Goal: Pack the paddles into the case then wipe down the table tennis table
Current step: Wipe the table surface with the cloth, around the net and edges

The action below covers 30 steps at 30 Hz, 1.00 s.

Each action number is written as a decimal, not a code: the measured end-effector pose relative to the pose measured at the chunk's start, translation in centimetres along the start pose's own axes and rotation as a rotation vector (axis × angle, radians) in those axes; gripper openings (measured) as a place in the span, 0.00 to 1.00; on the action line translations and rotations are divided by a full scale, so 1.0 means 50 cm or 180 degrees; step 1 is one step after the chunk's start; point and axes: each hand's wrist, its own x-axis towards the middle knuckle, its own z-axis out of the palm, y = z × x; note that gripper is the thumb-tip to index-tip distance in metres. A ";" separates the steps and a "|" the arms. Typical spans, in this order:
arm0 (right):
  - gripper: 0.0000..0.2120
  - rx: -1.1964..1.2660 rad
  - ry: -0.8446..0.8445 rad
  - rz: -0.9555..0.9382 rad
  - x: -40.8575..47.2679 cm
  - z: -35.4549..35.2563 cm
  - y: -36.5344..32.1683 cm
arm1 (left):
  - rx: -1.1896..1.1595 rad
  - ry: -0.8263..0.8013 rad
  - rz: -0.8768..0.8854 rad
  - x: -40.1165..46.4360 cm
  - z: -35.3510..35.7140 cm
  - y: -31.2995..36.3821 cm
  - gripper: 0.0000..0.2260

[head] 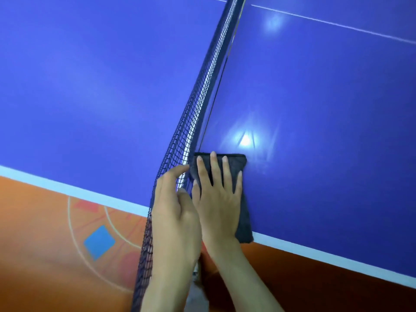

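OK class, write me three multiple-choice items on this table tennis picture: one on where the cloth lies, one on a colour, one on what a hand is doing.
1. Where does the dark grey cloth lie?
A. on the floor
B. on the table, right of the net, at the near edge
C. draped over the net

2. What colour is the table tennis table?
A. green
B. blue
C. red

3. How is the right hand placed?
A. flat on the cloth, fingers spread
B. curled into a fist
C. lifted off the cloth

Answers:
1 B: the cloth sits beside the net, reaching the white edge line.
2 B: both halves are blue.
3 A: straight fingers press the cloth down, while the left hand touches the net.
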 end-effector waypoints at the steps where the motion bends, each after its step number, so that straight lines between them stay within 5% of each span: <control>1: 0.27 -0.0016 0.0036 -0.0049 0.004 -0.001 0.002 | 0.0000 -0.0016 0.0031 -0.001 0.003 0.000 0.21; 14: 0.22 0.0445 0.0342 -0.0070 0.105 -0.002 0.103 | 0.1173 -0.0620 0.1172 -0.001 0.080 -0.052 0.17; 30: 0.23 0.0126 0.0208 0.0410 -0.006 -0.154 0.657 | 0.1397 -0.0960 0.1481 -0.156 0.414 0.043 0.13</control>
